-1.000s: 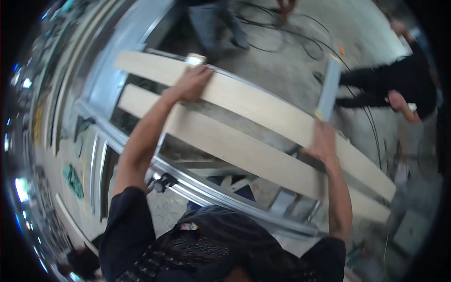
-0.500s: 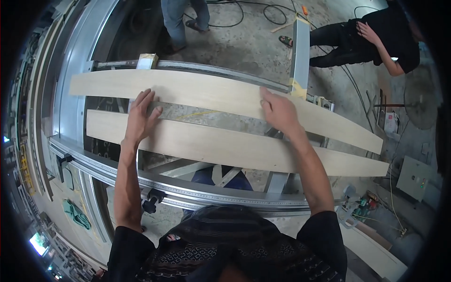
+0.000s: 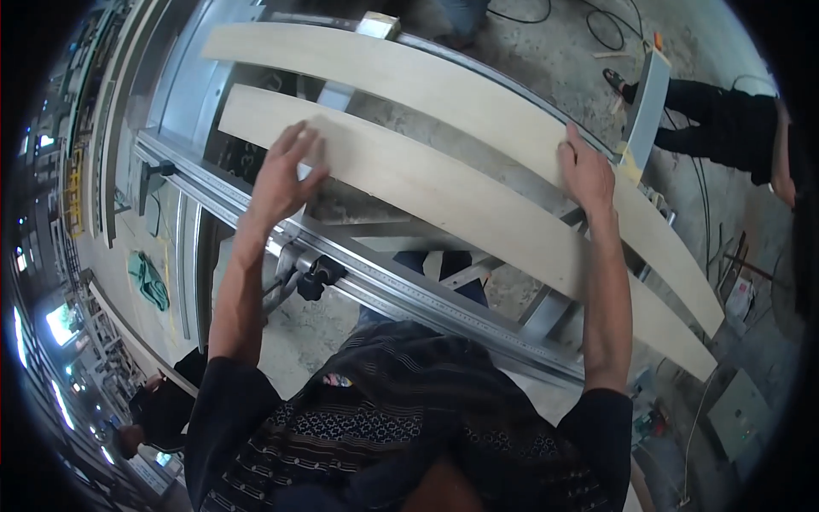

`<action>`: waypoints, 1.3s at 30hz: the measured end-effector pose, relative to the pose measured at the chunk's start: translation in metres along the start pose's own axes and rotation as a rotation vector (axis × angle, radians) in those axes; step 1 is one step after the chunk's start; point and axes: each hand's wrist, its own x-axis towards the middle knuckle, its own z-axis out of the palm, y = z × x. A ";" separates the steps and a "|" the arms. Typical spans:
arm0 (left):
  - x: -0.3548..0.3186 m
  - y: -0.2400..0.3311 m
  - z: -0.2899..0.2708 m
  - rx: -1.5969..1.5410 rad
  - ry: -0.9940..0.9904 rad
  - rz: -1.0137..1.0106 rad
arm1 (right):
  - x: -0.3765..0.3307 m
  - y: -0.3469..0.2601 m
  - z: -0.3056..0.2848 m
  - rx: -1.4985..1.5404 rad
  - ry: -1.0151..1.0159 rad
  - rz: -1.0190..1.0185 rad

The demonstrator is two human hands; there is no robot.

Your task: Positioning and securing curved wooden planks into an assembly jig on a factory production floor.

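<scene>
Two long pale wooden boards, with bowed edges and narrowing toward the right, lie side by side across a metal frame. Over the near board (image 3: 426,175), toward its left part, is my left hand (image 3: 288,175). Its fingers are apart and slightly blurred, with nothing held; whether the fingertips touch the wood I cannot tell. My right hand (image 3: 590,177) rests on the far board (image 3: 409,78), right of its middle, its fingers bent together at the far edge. My right forearm crosses above the near board and hides part of it.
A scaled metal rail (image 3: 401,286) with a black knob (image 3: 316,277) runs along my side. An upright metal post (image 3: 644,107) stands beyond the boards. Another person (image 3: 725,128) in dark clothes is at the far right. A grey box (image 3: 740,414) and cables lie right.
My view has turned, so the boards slant down more to the right. My left hand has shifted from the far board's near edge to over the near board. The right hand stays on the far board.
</scene>
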 end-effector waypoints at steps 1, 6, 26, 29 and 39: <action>-0.013 -0.013 0.000 0.031 0.016 -0.039 | -0.004 -0.001 0.005 -0.002 -0.008 0.012; -0.045 -0.034 -0.007 -0.018 0.010 -0.133 | 0.007 0.004 0.011 -0.023 -0.040 0.008; -0.062 -0.091 0.040 -0.147 -0.476 -0.300 | -0.169 -0.026 0.057 0.019 0.253 -0.273; -0.057 -0.090 0.038 -0.164 -0.475 -0.291 | -0.172 -0.019 0.057 0.040 0.279 -0.182; -0.059 -0.120 0.043 -0.244 -0.414 -0.244 | -0.180 0.080 0.018 -0.004 0.261 0.063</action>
